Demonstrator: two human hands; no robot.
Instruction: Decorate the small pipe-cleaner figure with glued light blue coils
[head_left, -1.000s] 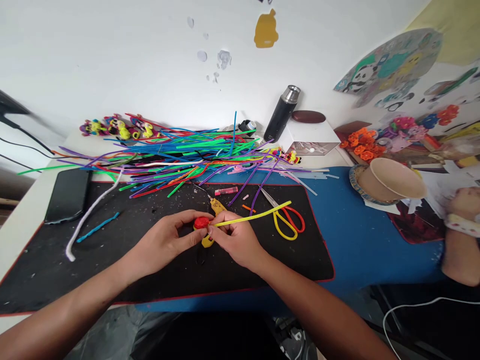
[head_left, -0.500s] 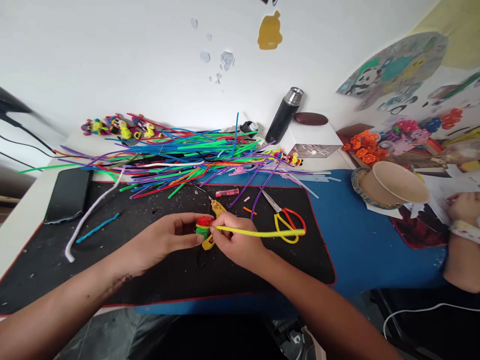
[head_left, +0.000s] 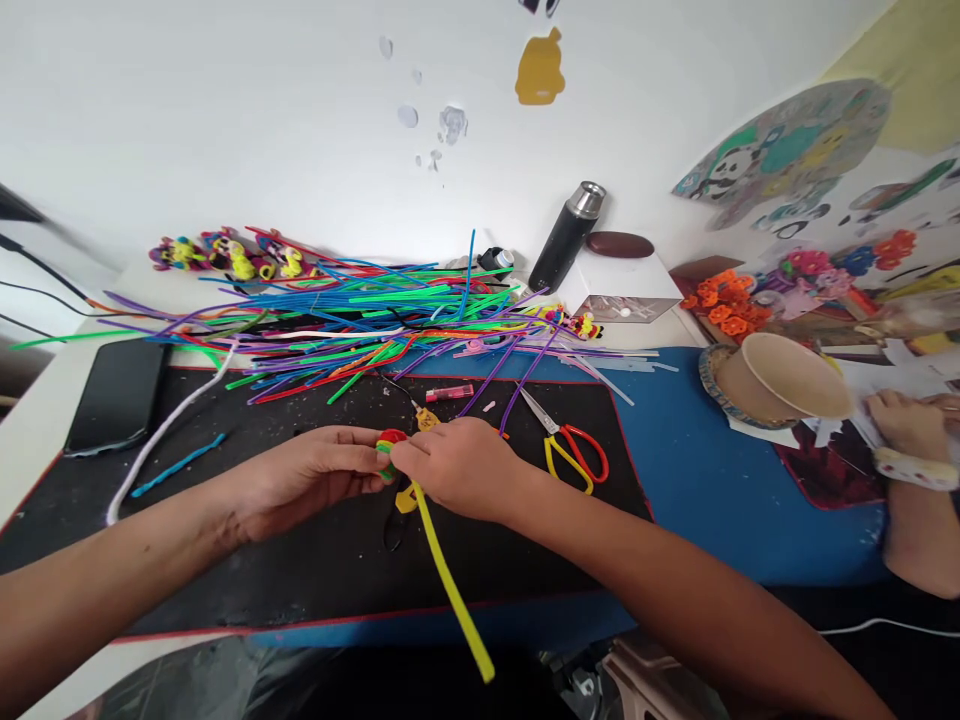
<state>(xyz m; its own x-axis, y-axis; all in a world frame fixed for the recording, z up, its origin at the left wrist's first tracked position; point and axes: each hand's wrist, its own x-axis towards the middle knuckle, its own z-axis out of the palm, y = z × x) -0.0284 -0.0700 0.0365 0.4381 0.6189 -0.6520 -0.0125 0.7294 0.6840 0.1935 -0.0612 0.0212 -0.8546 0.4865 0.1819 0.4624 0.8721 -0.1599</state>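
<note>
Since half a second ago, the yellow stem (head_left: 448, 578) has swung from pointing right, toward the scissors, to hanging down toward the near edge; the right hand (head_left: 465, 470) has turned with it, so its back now faces up.

The largest thing is the surface (head_left: 697, 500), white at the left and covered in blue at the right; on it lies the black mat (head_left: 300, 580), with a red border; behind the mat spreads a heap of coloured stems (head_left: 375, 300), mostly blue, green and purple; the pale bowl (head_left: 795, 375) stands at the right, and the dark flask (head_left: 562, 240) stands behind, near the wall.

The right hand is closed, with its fingertips pinching the yellow stem at its upper end; the left hand (head_left: 315, 475) has its thumb and fingers pressed together around the wound piece; at the right edge is another person's hand (head_left: 904, 420).

The phone (head_left: 118, 395) lies at the mat's left corner; the scissors (head_left: 577, 455), with one red and one yellow loop, lie to the right of the hands; the yellow tool (head_left: 406, 498) lies below them, partly hidden; the pink lighter (head_left: 450, 393) lies near the heap; the wound piece (head_left: 388, 438), red, yellow and green, is between the two hands, above the mat.
</note>
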